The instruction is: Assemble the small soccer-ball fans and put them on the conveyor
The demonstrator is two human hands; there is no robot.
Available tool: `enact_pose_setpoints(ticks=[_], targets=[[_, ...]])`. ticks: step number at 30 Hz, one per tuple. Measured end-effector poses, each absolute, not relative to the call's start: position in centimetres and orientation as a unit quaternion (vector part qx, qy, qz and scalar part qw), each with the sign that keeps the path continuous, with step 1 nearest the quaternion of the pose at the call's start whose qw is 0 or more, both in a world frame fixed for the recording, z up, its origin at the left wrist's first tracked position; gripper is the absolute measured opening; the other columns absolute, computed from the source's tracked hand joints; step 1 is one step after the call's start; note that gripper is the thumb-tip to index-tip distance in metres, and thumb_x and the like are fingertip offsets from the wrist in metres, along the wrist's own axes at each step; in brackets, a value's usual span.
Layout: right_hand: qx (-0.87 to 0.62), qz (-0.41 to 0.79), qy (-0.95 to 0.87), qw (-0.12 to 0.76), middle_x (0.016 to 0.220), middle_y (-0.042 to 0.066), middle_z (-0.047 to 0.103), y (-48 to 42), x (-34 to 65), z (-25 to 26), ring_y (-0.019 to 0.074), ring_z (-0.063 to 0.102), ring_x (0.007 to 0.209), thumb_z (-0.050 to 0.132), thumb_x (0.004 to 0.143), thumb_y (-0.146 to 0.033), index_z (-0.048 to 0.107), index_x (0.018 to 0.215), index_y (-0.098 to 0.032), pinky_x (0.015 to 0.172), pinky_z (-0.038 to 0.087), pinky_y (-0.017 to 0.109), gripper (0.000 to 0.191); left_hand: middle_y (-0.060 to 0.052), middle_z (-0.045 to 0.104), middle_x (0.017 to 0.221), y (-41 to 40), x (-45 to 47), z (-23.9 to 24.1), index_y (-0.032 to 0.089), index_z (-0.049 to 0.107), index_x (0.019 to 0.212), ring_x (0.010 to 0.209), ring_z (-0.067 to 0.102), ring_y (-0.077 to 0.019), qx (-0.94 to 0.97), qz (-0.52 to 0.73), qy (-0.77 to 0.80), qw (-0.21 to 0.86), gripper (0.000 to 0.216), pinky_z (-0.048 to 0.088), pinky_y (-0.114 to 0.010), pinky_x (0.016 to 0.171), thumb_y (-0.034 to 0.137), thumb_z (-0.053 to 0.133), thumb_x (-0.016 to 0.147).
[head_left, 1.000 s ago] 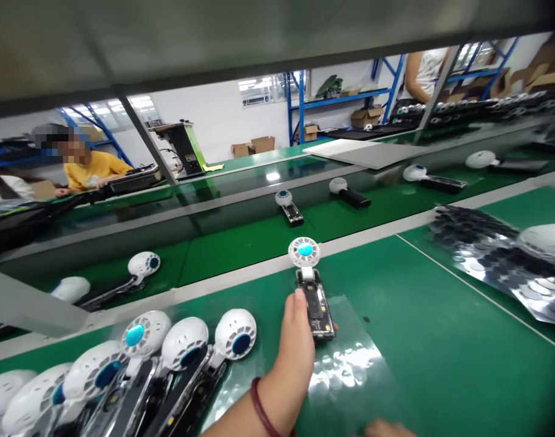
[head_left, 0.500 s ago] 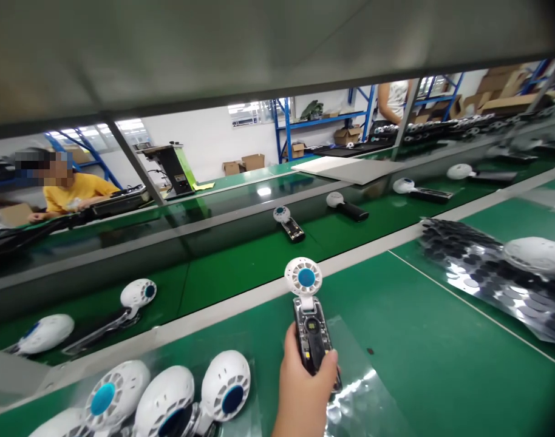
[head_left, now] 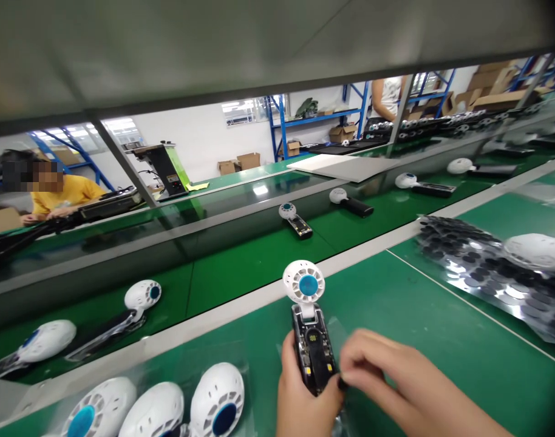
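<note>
My left hand is closed around the handle of a handheld fan with a white vented head and a blue centre. The fan's head points away from me. The handle is dark, with its circuit board and two small yellow parts showing. My right hand is beside the handle's lower right, its thumb and fingers pinched together. A small black piece shows at those fingertips, close to my left thumb. What exactly it is cannot be made out.
More white-headed fans lie on clear plastic at lower left. Several others lie along the green conveyor belt. At right, a sheet of black discs has a white shell on it. A person in yellow sits across the line.
My right hand has come into view from the right and reached the handle's lower side. My left hand still holds the fan. Fans on the belt have shifted slightly right.
</note>
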State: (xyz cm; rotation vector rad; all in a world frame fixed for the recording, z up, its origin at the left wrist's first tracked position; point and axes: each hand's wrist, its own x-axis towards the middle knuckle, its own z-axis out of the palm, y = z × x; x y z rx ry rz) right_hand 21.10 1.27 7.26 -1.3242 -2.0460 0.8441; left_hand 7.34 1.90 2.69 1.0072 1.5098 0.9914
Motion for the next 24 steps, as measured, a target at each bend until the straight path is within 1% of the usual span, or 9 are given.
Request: enact_pose_setpoints(ticks=[3, 7, 11, 16, 20, 24], targets=[[-0.521, 0.342, -0.719, 0.308, 0.075, -0.004, 0.058, 4.0, 20.0, 6.9, 0.0119, 0.056, 0.071, 0.046, 0.083, -0.010, 0.053, 0.070, -0.023, 0.063, 0.044, 0.021, 0.020, -0.013, 0.066, 0.096, 1.9, 7.3, 2.9, 0.011, 0.037, 0.117, 0.083, 0.062, -0.0259, 0.429, 0.397, 0.620, 0.524, 0.068, 0.045, -0.031, 0.070, 0.020, 0.059, 0.053], [-0.510, 0.339, -0.720, 0.326, 0.078, -0.004, 0.057, 4.7, 19.5, 6.3, 0.0116, 0.055, 0.073, 0.046, 0.083, -0.008, 0.055, 0.072, -0.024, 0.065, 0.043, 0.021, 0.020, -0.016, 0.064, 0.102, 2.0, 7.3, 2.5, 0.011, 0.038, 0.115, 0.093, 0.060, -0.0291, 0.440, 0.401, 0.634, 0.494, 0.068, 0.044, -0.033, 0.075, 0.023, 0.058, 0.051], [-0.509, 0.334, -0.723, 0.326, 0.077, -0.004, 0.057, 4.5, 19.5, 6.0, 0.0126, 0.055, 0.073, 0.046, 0.083, -0.010, 0.055, 0.073, -0.024, 0.066, 0.044, 0.022, 0.020, -0.019, 0.063, 0.106, 1.9, 7.5, 2.5, 0.009, 0.038, 0.115, 0.098, 0.058, -0.0308, 0.435, 0.399, 0.640, 0.492, 0.069, 0.045, -0.034, 0.077, 0.024, 0.058, 0.051], [-0.526, 0.313, -0.723, 0.321, 0.077, -0.003, 0.057, 4.7, 19.3, 5.6, 0.0133, 0.056, 0.073, 0.046, 0.083, -0.011, 0.055, 0.074, -0.024, 0.065, 0.044, 0.023, 0.018, -0.017, 0.064, 0.107, 2.0, 7.6, 2.6, 0.012, 0.037, 0.116, 0.099, 0.059, -0.0284, 0.437, 0.388, 0.644, 0.493, 0.068, 0.045, -0.030, 0.076, 0.023, 0.056, 0.051], [-0.520, 0.300, -0.733, 0.319, 0.077, -0.003, 0.057, 4.7, 19.3, 5.6, 0.0135, 0.056, 0.074, 0.046, 0.083, -0.011, 0.055, 0.074, -0.024, 0.065, 0.044, 0.023, 0.018, -0.019, 0.064, 0.105, 2.0, 7.6, 2.6, 0.008, 0.035, 0.117, 0.099, 0.059, -0.0299, 0.436, 0.387, 0.641, 0.499, 0.071, 0.045, -0.031, 0.075, 0.024, 0.056, 0.051], [-0.510, 0.293, -0.744, 0.316, 0.077, -0.003, 0.058, 4.6, 19.2, 5.7, 0.0130, 0.056, 0.074, 0.046, 0.084, -0.010, 0.055, 0.074, -0.024, 0.065, 0.045, 0.023, 0.020, -0.020, 0.064, 0.105, 2.0, 7.7, 2.7, 0.009, 0.036, 0.115, 0.100, 0.058, -0.0305, 0.430, 0.393, 0.638, 0.503, 0.070, 0.044, -0.031, 0.076, 0.025, 0.056, 0.050]])
